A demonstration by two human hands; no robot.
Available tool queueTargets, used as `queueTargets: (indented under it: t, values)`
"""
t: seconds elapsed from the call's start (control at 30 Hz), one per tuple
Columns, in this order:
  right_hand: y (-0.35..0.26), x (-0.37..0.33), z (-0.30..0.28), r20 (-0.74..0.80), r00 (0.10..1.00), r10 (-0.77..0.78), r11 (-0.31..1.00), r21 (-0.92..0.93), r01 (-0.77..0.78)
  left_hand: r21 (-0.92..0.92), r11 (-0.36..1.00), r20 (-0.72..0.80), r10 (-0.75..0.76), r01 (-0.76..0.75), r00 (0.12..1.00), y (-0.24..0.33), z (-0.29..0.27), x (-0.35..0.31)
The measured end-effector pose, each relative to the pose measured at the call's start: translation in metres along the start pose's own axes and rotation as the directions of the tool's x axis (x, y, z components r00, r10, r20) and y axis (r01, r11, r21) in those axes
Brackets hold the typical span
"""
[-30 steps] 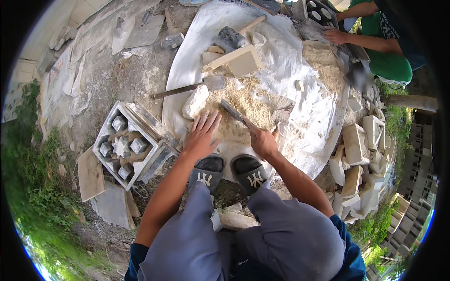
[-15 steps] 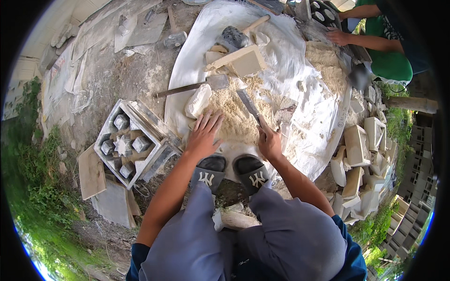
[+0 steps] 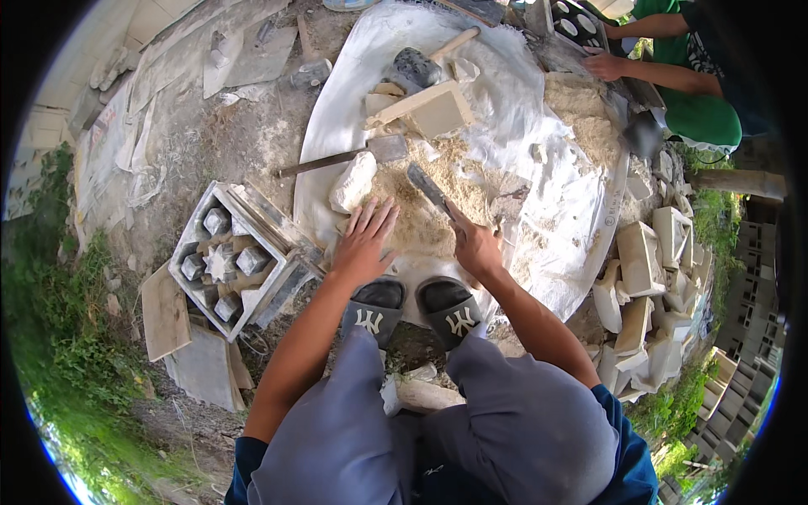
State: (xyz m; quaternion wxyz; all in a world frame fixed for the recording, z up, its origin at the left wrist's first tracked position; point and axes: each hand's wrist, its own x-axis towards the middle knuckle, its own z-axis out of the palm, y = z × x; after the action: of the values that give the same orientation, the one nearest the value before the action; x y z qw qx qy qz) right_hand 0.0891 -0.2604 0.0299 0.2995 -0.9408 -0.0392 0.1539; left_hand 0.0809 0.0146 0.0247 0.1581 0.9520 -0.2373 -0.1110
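Observation:
My right hand (image 3: 478,252) is closed around the near end of a long, flat metal blade (image 3: 428,187). The blade slants up and to the left over a patch of crumbly tan powder (image 3: 427,231). With fingers spread, my left hand (image 3: 363,244) rests palm down at the powder's left edge. Just beyond its fingertips lies a chunky white stone (image 3: 353,183). A hammer-like tool with a square metal head (image 3: 387,149) lies past the stone, its handle pointing left. Farther off, a cream-coloured angular cast block (image 3: 439,111) sits near a mallet with a dark speckled head (image 3: 417,67).
A white sheet (image 3: 513,93) lies under the powder. Left of me stands a hexagonal mould (image 3: 177,266) with grey blocks inside, beside flat boards (image 3: 202,366). Broken cream pieces (image 3: 641,261) are heaped at right. At the far right, another person's hands (image 3: 604,63) touch a dark mould.
My right hand has shifted slightly left, swinging the blade's tip to the left across the powder. My left hand stays in nearly the same place.

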Motion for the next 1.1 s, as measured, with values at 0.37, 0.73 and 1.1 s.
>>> queueTargets:
  t: [0.37, 0.73, 1.1]
  values:
    - [-0.011, 0.006, -0.008, -0.076, 0.995, -0.061, 0.992, 0.110, 0.069, 0.004, 1.000, -0.046, 0.011, -0.011, 0.999, -0.001, -0.003, -0.001]
    - [-0.011, -0.001, 0.002, -0.103, 0.993, -0.057, 0.991, 0.111, 0.069, 0.007, 1.000, -0.038, 0.001, -0.001, 0.999, -0.001, -0.004, -0.003]
    - [-0.002, -0.006, 0.012, -0.196, 0.974, -0.109, 0.966, 0.210, 0.151, -0.029, 0.999, -0.063, 0.017, -0.019, 0.998, 0.004, -0.001, 0.002]
